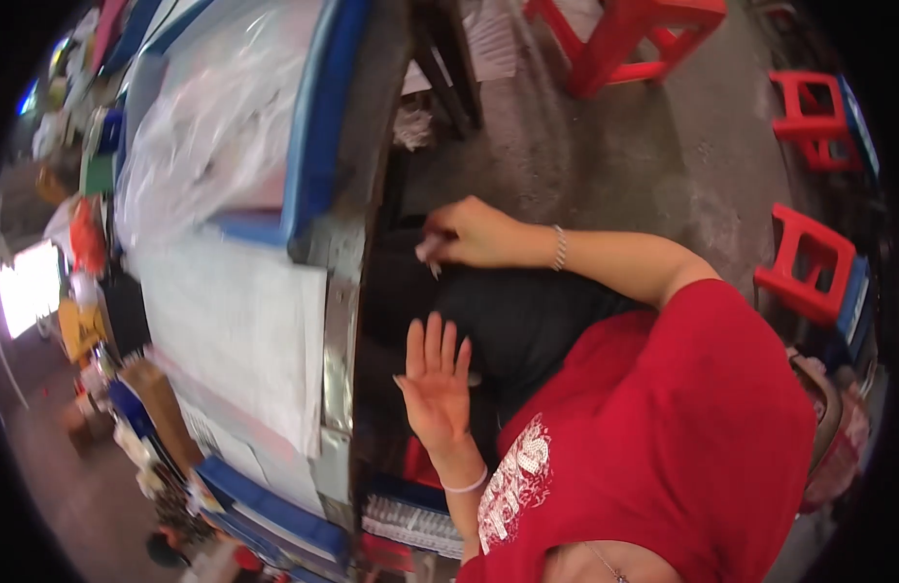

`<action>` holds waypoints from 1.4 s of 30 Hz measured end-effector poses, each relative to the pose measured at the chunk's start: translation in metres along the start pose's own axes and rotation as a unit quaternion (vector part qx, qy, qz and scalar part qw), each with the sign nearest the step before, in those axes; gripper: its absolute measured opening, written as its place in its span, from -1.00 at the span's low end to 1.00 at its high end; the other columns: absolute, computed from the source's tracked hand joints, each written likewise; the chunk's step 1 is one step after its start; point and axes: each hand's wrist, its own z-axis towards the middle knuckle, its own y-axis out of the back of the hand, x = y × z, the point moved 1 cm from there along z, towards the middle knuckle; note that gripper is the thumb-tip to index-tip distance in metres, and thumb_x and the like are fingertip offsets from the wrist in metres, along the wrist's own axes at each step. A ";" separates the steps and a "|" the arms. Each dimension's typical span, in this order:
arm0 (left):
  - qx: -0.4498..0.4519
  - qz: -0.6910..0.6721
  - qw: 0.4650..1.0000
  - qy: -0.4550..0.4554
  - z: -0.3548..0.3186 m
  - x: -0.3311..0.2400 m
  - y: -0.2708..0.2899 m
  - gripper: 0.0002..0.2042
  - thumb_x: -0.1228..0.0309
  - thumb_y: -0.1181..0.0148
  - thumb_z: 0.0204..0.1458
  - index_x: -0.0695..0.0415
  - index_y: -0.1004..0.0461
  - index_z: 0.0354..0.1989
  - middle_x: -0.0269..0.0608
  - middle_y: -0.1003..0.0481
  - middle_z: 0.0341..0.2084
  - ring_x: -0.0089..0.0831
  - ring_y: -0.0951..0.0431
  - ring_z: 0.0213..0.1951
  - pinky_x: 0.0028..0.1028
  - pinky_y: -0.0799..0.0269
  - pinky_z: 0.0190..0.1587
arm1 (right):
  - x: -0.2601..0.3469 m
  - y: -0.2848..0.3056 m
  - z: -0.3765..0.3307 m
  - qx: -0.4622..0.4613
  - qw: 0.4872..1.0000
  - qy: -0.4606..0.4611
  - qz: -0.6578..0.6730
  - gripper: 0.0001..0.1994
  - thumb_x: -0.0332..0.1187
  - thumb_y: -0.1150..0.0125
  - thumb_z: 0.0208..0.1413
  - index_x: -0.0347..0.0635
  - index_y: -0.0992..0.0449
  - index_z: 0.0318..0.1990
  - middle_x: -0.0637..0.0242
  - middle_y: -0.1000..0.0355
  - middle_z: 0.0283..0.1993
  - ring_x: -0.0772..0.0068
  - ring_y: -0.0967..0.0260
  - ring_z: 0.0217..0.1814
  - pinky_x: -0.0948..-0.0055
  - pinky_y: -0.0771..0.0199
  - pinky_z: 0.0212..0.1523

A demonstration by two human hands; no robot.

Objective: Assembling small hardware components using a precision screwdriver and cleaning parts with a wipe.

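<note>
My left hand (pixel 436 387) is held up beside the table edge, palm showing and fingers stretched out, with nothing in it. A pale band circles its wrist. Farther out, above my dark-trousered lap (pixel 512 325), my right hand (pixel 474 236) has its fingers curled together in a pinch. Whatever may be between the fingertips is too small and blurred to name. Left of both hands is the worktable, its metal edge (pixel 340 360) worn. White sheeting (pixel 240 335) covers its top, next to a blue tray (pixel 308 146) holding a clear plastic bag (pixel 216 126).
Red plastic stools (pixel 653 19) stand on the grey floor (pixel 653 146) at the far side and along the right. A second blue tray (pixel 274 510) lies at the table's near end. Below it sits a crate of small pale items (pixel 410 520). Dark table legs (pixel 447 68) rise beyond.
</note>
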 end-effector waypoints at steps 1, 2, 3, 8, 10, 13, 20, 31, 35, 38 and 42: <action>-0.015 0.055 0.998 -0.007 -0.003 -0.003 0.011 -0.27 -0.11 0.15 0.19 0.19 0.03 0.36 0.06 -0.12 0.29 -0.12 -0.18 0.29 -0.11 -0.07 0.30 | -0.024 0.008 0.012 0.004 0.991 -0.085 0.099 -0.77 -0.29 -0.24 0.06 -0.32 -0.55 -0.30 0.21 -0.53 -0.47 0.43 -0.49 -0.44 0.40 -0.42 -0.42; -0.030 0.100 0.994 -0.008 -0.007 -0.002 0.023 -0.29 -0.08 0.13 0.20 0.22 -0.01 0.34 0.10 -0.18 0.25 -0.10 -0.25 0.24 -0.13 -0.12 0.28 | -0.065 0.012 0.020 -0.012 0.991 -0.127 0.048 -0.77 -0.28 -0.23 0.09 -0.31 -0.56 -0.33 0.23 -0.53 -0.50 0.46 -0.48 -0.44 0.40 -0.41 -0.43; -0.042 0.145 0.988 -0.014 -0.012 0.001 0.032 -0.31 -0.06 0.11 0.20 0.24 -0.04 0.33 0.13 -0.24 0.21 -0.09 -0.32 0.19 -0.16 -0.18 0.26 | -0.128 0.009 0.027 -0.021 0.985 -0.167 0.025 -0.78 -0.28 -0.24 0.08 -0.29 -0.56 -0.30 0.21 -0.54 -0.47 0.43 -0.48 -0.43 0.37 -0.42 -0.42; -0.160 0.201 0.966 0.007 -0.029 0.002 0.057 -0.48 0.17 0.13 0.27 0.36 -0.14 0.23 0.12 -0.42 0.01 -0.13 -0.47 0.02 -0.22 -0.38 0.11 | -0.274 -0.034 0.082 -0.176 0.936 -0.254 -0.172 -0.77 -0.28 -0.26 -0.02 -0.25 -0.49 -0.28 0.09 -0.52 -0.38 0.07 -0.48 -0.35 0.14 -0.45 -0.32; -0.176 0.194 0.965 0.029 -0.027 -0.001 0.061 -0.49 0.21 0.08 0.26 0.38 -0.14 0.22 0.15 -0.42 -0.01 -0.11 -0.49 0.00 -0.18 -0.37 0.12 | -0.304 -0.054 0.105 -0.256 0.904 -0.318 -0.130 -0.75 -0.25 -0.28 -0.06 -0.28 -0.45 -0.42 0.00 -0.50 -0.39 -0.14 -0.46 -0.31 0.06 -0.47 -0.29; -0.174 0.185 0.964 0.082 -0.029 0.001 0.073 -0.50 0.24 0.07 0.25 0.38 -0.13 0.23 0.17 -0.38 0.04 -0.07 -0.44 0.07 -0.13 -0.32 0.16 | -0.359 -0.054 0.137 -0.423 0.877 -0.208 -0.092 -0.73 -0.28 -0.29 -0.09 -0.30 -0.45 -0.34 -0.02 -0.50 -0.36 -0.18 -0.44 -0.31 0.05 -0.47 -0.28; -0.278 0.090 0.944 0.151 -0.054 -0.022 0.112 -0.44 0.12 0.04 0.21 0.20 -0.10 0.27 0.07 -0.36 0.03 -0.09 -0.39 0.08 -0.12 -0.30 0.17 | -0.298 -0.095 0.277 -0.259 0.958 -0.116 -0.038 -0.75 -0.35 -0.25 -0.07 -0.31 -0.48 -0.26 -0.07 -0.49 -0.36 -0.08 -0.47 -0.31 0.13 -0.48 -0.24; -0.097 -0.044 0.986 0.132 -0.019 -0.006 0.105 -0.48 0.22 0.08 0.24 0.30 -0.09 0.26 0.11 -0.31 0.11 -0.07 -0.35 0.14 -0.09 -0.24 0.21 | -0.297 -0.109 0.245 -0.017 0.995 -0.073 -0.062 -0.75 -0.37 -0.22 -0.05 -0.31 -0.49 -0.21 -0.07 -0.50 -0.32 -0.01 -0.48 -0.29 0.16 -0.48 -0.22; -0.024 -0.044 0.995 0.087 -0.015 -0.001 0.100 -0.50 0.25 0.10 0.26 0.37 -0.10 0.25 0.16 -0.29 0.14 -0.04 -0.34 0.16 -0.10 -0.22 0.22 | -0.280 -0.109 0.217 0.070 0.994 -0.043 -0.076 -0.74 -0.38 -0.22 -0.05 -0.31 -0.49 -0.20 -0.07 -0.50 -0.31 0.01 -0.48 -0.29 0.17 -0.48 -0.21; 0.003 -0.048 0.995 0.084 -0.015 0.002 0.106 -0.51 0.28 0.10 0.26 0.37 -0.12 0.25 0.15 -0.23 0.20 -0.04 -0.27 0.23 -0.09 -0.16 0.26 | -0.275 -0.099 0.183 0.120 0.988 -0.029 -0.095 -0.74 -0.39 -0.21 -0.04 -0.31 -0.49 -0.18 -0.07 -0.50 -0.30 0.03 -0.48 -0.28 0.18 -0.47 -0.21; 0.024 -0.055 0.997 0.039 -0.017 0.003 0.095 -0.55 0.35 0.10 0.26 0.25 -0.11 0.29 0.08 -0.31 0.14 -0.12 -0.32 0.19 -0.15 -0.21 0.25 | -0.262 -0.077 0.124 0.167 0.978 -0.018 -0.124 -0.74 -0.40 -0.20 -0.04 -0.31 -0.49 -0.17 -0.07 -0.50 -0.29 0.05 -0.49 -0.27 0.19 -0.47 -0.20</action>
